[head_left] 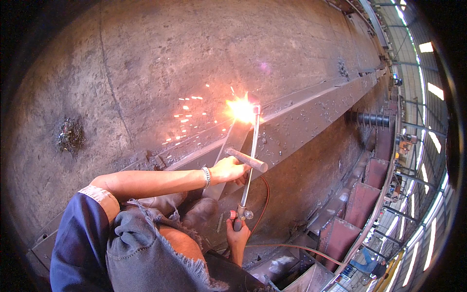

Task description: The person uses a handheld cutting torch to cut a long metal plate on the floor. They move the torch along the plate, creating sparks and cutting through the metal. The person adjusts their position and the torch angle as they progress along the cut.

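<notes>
Two-handed, gripping torch [255,134] in right hand [238,237] and short rod [249,160] in left hand [228,170], ideally keeping the flame [242,110] steady

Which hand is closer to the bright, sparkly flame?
Left. The left hand is partway along the torch, lower in the picture than the flame; the right hand is farther away, around the torch's handle.

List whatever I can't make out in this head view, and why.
Metal behind the flame: in the head view, white glare covers it.
Left hand underside: in the head view, the hand itself hides what its curled fingers grip beneath the rod.
Distant person: in the head view, too small to tell what their hands do.
Dark heap: in the head view, too small to identify its pieces.
</notes>
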Tool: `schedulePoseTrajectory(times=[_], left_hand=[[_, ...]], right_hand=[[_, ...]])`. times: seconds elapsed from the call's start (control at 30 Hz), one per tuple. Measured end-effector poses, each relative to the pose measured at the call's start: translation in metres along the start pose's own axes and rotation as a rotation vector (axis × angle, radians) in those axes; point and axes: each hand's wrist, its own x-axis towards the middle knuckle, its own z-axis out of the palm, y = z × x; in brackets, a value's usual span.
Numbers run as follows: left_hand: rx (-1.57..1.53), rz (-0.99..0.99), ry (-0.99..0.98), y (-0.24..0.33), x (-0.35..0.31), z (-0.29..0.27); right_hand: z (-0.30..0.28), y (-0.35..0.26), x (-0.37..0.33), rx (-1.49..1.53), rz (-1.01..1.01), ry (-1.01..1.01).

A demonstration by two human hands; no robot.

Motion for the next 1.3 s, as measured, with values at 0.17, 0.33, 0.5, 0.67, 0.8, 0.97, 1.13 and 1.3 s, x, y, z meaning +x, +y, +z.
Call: schedulePoseTrajectory(times=[0.17, 0.33, 0.5, 0.67, 0.8, 0.97, 1.13, 1.3], left_hand=[[-0.024, -0.007, 0.004, -0.002, 0.001, 0.0], [-0.022, 0.004, 0.028, 0.001, -0.001, 0.001], [-0.013, -0.025, 0.023, 0.008, -0.006, 0.0], [-0.006, -0.032, 0.021, 0.007, -0.006, 0.001], [-0.013, -0.033, 0.015, 0.001, -0.001, 0.0], [-0.041, -0.022, 0.02, 0.006, -0.004, 0.002], [-0.04, -0.018, 0.023, 0.005, -0.003, 0.003], [-0.051, -0.032, 0.029, 0.007, -0.004, 0.003]], right_hand=[[-0.004, -0.005, -0.001, -0.007, -0.008, -0.01], [-0.002, -0.001, -0.001, 0.025, -0.035, -0.002], [-0.003, -0.003, -0.003, 0.004, -0.028, 0.005], [0.0, 0.005, -0.001, 0.007, -0.043, 0.006], [0.002, 0.01, 0.001, -0.007, -0.061, 0.012], [0.0, 0.007, -0.001, -0.007, -0.044, 0.014], [0.0, 0.006, -0.001, 0.018, -0.052, 0.019], [-0.001, 0.003, -0.001, -0.005, -0.058, 0.022]])
